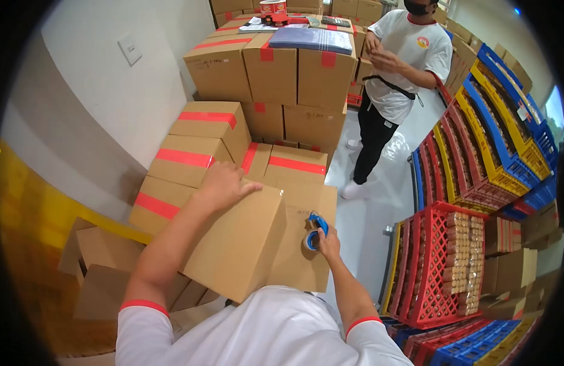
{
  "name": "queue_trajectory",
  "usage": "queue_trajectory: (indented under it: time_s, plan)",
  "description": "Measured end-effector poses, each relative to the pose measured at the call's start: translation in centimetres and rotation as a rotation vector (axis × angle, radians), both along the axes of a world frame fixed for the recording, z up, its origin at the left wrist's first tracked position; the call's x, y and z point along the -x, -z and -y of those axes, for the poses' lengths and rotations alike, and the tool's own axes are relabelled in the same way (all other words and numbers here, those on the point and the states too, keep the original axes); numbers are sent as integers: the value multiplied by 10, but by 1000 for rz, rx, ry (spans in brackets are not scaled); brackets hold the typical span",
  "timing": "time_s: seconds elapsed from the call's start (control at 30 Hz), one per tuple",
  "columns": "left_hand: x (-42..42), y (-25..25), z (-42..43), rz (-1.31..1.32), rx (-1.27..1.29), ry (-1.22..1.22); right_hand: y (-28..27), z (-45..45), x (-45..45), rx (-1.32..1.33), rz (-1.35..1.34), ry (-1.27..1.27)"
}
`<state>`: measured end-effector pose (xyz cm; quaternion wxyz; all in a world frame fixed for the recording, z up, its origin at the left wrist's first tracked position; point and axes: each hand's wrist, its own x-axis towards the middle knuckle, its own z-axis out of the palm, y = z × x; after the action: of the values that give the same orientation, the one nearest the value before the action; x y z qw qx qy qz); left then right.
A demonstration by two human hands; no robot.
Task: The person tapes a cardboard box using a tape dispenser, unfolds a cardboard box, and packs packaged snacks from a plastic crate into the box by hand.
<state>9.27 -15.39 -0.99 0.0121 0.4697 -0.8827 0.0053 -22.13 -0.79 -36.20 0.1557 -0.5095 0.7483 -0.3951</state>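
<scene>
A plain cardboard box [236, 238] sits tilted right in front of my body, its upper face bare of tape. My left hand [223, 186] lies over that box's far edge, thumb stretched out and fingers apart. My right hand [329, 243] is closed around a blue tape dispenser [317, 226] with a roll of tape in it. Beneath the dispenser is another cardboard surface [294, 259], which reaches behind the tilted box. Just past my left hand stand several boxes sealed with red tape, the nearest taped box [178, 155] among them.
Stacked boxes [270, 67] rise ahead, topped by a blue-grey stack of sheets [311, 40]. A person [398, 61] stands beyond the floor aisle [370, 226]. Packed crates [425, 268] tower at right. An open carton [108, 262] is at left beside the wall [99, 79].
</scene>
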Motion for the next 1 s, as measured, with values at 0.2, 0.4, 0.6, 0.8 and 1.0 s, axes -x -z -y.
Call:
queue_trajectory:
  time_s: [0.2, 0.4, 0.6, 0.8, 1.0]
  plan:
    - [-5, -9, -7, 53, -31, -182, -14, -34, 19, -255, -67, -138]
    - [-31, 20, -2, -74, -19, -252, -51, -193, 43, -414, 175, 151]
    - [-31, 21, -8, -311, -98, -303, 7, -384, -3, -909, 1079, 379]
    - [-31, 21, -2, -360, -96, -306, -53, -376, 1, -884, 1168, 297]
    - [-29, 15, -8, -410, -138, -329, -9, -350, -12, -376, 464, 25]
